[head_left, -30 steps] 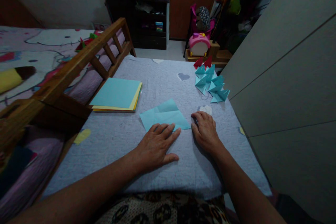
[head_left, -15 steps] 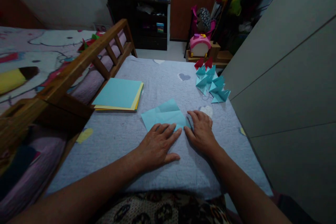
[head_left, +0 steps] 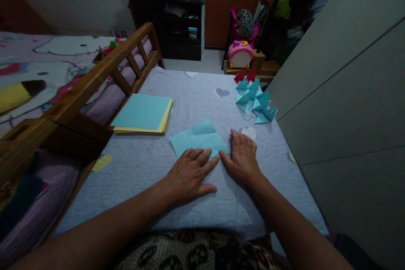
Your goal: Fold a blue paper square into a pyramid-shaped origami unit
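Note:
A light-blue sheet of paper (head_left: 201, 135), creased and folded along its near edge, lies on the cloth-covered table (head_left: 139, 185). Spread over that near edge is my left hand (head_left: 191, 175), its fingers flat on the paper and the thumb out to the side. My right hand (head_left: 242, 156) rests at the paper's right corner, thumb touching the near edge close to my left index fingertip. Its other fingers are stretched forward, just right of the paper. Neither hand grips anything.
A stack of coloured paper (head_left: 144, 112), blue on top, lies at the table's left. Several folded blue paper shapes (head_left: 255, 99) and red ones (head_left: 245, 76) stand at the far right. A wooden bed rail (head_left: 104, 71) borders the left, a pale cabinet (head_left: 348, 93) the right.
My right thumb has slid slightly left along the paper's near edge, and the right fingers have straightened off the corner, uncovering it. My left hand and the paper have stayed put.

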`<state>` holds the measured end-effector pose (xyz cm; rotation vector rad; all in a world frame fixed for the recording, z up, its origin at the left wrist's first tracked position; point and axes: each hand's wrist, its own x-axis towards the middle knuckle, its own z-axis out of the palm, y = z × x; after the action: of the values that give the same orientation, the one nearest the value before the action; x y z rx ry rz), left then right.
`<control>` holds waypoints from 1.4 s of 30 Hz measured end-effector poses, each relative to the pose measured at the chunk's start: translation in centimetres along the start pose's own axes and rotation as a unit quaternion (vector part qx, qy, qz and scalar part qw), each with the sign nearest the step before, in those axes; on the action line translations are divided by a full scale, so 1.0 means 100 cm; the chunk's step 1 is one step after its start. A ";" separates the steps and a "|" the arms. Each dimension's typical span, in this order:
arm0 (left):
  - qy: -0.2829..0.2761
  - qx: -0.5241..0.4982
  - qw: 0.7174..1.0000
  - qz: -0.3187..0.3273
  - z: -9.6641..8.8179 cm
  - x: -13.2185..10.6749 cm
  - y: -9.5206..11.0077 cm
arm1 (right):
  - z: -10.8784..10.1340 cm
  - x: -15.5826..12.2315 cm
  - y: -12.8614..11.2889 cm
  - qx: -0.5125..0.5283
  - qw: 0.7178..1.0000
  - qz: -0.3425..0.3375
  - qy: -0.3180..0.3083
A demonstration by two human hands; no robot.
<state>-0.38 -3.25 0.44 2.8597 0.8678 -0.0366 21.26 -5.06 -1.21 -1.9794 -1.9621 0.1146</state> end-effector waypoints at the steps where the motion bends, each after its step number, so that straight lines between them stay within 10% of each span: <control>1: 0.000 0.000 1.000 0.000 0.000 0.000 0.000 | 0.000 0.000 0.000 -0.001 1.000 0.003 -0.002; 27: 0.023 0.010 1.000 0.005 0.007 -0.003 -0.002 | -0.001 -0.004 0.010 -0.036 0.999 -0.001 -0.002; 36: 0.010 0.008 1.000 -0.001 0.002 -0.001 -0.001 | -0.005 0.001 0.027 0.059 0.993 0.031 0.102; 42: 0.012 0.011 1.000 0.000 0.003 -0.001 0.000 | -0.018 -0.001 0.015 0.239 0.954 -0.139 0.118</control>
<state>-0.51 -3.36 0.13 2.8864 0.8764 -0.0114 23.26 -5.50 0.00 -1.3349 -1.8204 0.2437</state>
